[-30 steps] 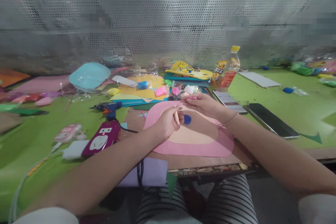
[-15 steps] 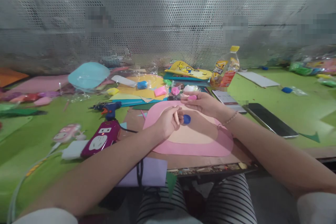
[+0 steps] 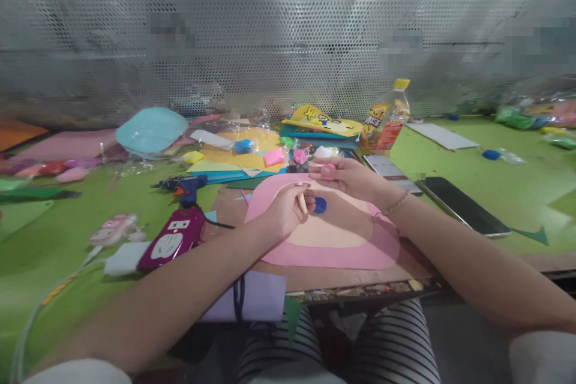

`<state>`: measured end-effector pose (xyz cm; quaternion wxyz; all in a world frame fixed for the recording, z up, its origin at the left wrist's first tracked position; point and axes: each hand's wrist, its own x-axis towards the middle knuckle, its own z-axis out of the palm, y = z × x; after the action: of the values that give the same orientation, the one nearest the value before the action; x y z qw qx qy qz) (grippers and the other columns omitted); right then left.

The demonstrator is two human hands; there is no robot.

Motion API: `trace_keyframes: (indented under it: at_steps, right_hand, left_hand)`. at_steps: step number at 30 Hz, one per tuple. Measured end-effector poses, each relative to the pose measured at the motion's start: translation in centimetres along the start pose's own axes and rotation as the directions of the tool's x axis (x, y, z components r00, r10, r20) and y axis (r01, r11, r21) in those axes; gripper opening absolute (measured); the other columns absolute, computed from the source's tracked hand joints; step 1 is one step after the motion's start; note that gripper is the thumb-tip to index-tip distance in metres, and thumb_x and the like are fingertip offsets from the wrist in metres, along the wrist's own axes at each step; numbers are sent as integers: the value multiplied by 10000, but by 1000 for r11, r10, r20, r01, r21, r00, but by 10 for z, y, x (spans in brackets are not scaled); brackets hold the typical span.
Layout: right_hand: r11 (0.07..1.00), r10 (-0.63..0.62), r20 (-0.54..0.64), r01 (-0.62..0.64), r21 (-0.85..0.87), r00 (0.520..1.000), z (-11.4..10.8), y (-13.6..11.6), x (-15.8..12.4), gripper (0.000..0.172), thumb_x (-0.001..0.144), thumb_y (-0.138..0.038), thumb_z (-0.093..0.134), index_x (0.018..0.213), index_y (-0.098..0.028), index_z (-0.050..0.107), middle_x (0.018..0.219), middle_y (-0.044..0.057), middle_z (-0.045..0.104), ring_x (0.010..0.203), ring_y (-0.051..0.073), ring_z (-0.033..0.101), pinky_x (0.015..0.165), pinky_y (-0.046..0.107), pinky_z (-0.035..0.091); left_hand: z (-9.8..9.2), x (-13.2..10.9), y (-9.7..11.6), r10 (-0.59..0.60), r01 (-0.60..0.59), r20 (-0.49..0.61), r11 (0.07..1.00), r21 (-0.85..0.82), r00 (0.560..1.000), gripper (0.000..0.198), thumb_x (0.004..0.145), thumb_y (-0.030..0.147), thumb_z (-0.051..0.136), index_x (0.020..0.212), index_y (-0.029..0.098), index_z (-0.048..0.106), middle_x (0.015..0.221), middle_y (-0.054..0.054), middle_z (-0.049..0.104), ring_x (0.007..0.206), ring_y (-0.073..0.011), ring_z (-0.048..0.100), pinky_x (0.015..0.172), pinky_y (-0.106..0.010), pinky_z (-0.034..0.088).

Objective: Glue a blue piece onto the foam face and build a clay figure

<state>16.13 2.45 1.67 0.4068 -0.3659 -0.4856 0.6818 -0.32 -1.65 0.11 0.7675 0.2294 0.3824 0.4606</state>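
My left hand (image 3: 292, 209) is above the left part of a peach oval sheet (image 3: 333, 234), which lies on a larger pink sheet (image 3: 272, 252). Its fingers are curled, and a round blue piece (image 3: 320, 205), which looks like clay, shows at the fingertips. Just beyond it, a bit higher and to the right, my right hand (image 3: 348, 177) pinches a small pink lump of clay (image 3: 329, 170). The two hands are close but seem apart. What lies inside the left palm is hidden.
A blue glue gun (image 3: 191, 189) and a purple power socket (image 3: 173, 238) with cables sit left. Bagged clay lumps (image 3: 274, 156), a yellow cutout (image 3: 324, 122) and a bottle (image 3: 384, 117) stand behind. A phone (image 3: 465, 205) lies right. Perforated metal sheet (image 3: 279, 24) rises at the back.
The pink lump shows rounder between my right fingers, which have shifted slightly. My left hand and the blue piece stay nearly where they were.
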Motion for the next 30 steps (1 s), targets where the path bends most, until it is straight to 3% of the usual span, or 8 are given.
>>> trace_keyframes:
  at_steps: [5, 10, 14, 25, 30]
  right_hand:
    - [998, -59, 13, 58, 18, 998, 2, 0, 0, 206, 868, -65, 487, 1005, -119, 632, 1030, 104, 690, 954, 117, 654, 909, 230, 510]
    - [997, -50, -98, 56, 56, 994, 7, 0, 0, 259, 938, -125, 355, 952, -111, 613, 989, 132, 700, 899, 142, 676, 895, 306, 527]
    - [998, -57, -113, 60, 23, 992, 11, -3, -2, 287, 955, -157, 324, 913, -107, 604, 946, 133, 709, 852, 143, 686, 826, 289, 554]
    - [981, -109, 13, 110, -161, 994, 9, -1, -6, 279, 942, -244, 398, 822, -136, 626, 806, 102, 727, 714, 151, 699, 735, 304, 576]
    - [976, -102, 67, 113, -186, 993, 9, -1, -7, 287, 933, -281, 423, 779, -131, 613, 778, 98, 723, 662, 136, 690, 685, 272, 574]
  left_hand:
    - [-1, 1, 0, 1, -1, 30, 1000, -5, 1000, 96, 799, 115, 502, 724, 114, 563, 606, -36, 605, 474, -73, 541, 445, -173, 384]
    - [-5, 4, -1, -4, 5, 45, 1000, -11, 999, 75, 788, 120, 513, 734, 111, 565, 598, -30, 602, 460, -71, 535, 448, -173, 394]
    - [-5, 5, -1, -9, 9, 37, 1000, -7, 999, 71, 786, 121, 508, 770, 109, 576, 590, -28, 600, 466, -75, 540, 446, -168, 397]
    - [0, 1, 0, 26, -24, 50, 999, -29, 998, 162, 790, 89, 473, 650, 104, 553, 618, -58, 601, 527, -80, 550, 498, -174, 430]
    - [0, 0, 0, 23, -21, 54, 999, -45, 998, 130, 795, 94, 472, 725, 97, 581, 619, -51, 603, 520, -79, 540, 485, -174, 419]
